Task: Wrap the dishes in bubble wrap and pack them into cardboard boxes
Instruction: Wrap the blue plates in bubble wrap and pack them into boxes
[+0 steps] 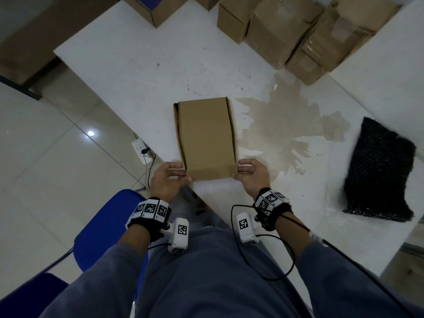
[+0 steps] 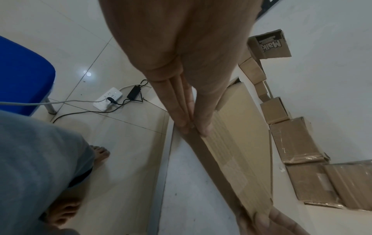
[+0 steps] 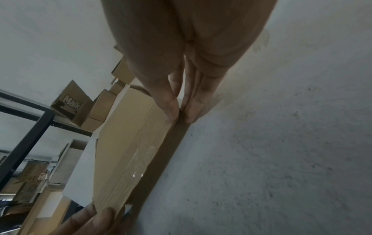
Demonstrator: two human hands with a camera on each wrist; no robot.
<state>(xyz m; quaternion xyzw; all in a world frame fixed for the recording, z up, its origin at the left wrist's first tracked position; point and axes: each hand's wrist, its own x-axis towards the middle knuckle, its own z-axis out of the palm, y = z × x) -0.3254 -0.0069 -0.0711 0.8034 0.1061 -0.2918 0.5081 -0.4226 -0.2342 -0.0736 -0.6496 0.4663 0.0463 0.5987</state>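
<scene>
One cardboard box (image 1: 206, 136) is lying at the near tabletop (image 1: 128, 72) edge; both hands, left hand (image 1: 168, 179) and right hand (image 1: 251, 173), are pinching its near corners. One black bubble wrap bundle (image 1: 379, 171) is sitting right. Far boxes (image 1: 286, 28) are running out of view, uncountable.

- Blue chair (image 1: 101, 228) on floor, at person's left, near table corner.
- White power strip (image 1: 141, 150) on tiled floor (image 1: 46, 168) w/ black plug + cable; black adapter (image 2: 133, 92) just beside it in left wrist view.
- Brownish stain (image 1: 282, 127) on white table (image 1: 128, 72), right of centre.
- Black metal shelf frame (image 3: 26, 139) in right wrist view, bkgd.
- Bare foot (image 2: 100, 153) on tiles, under grey trouser leg (image 2: 38, 159).
</scene>
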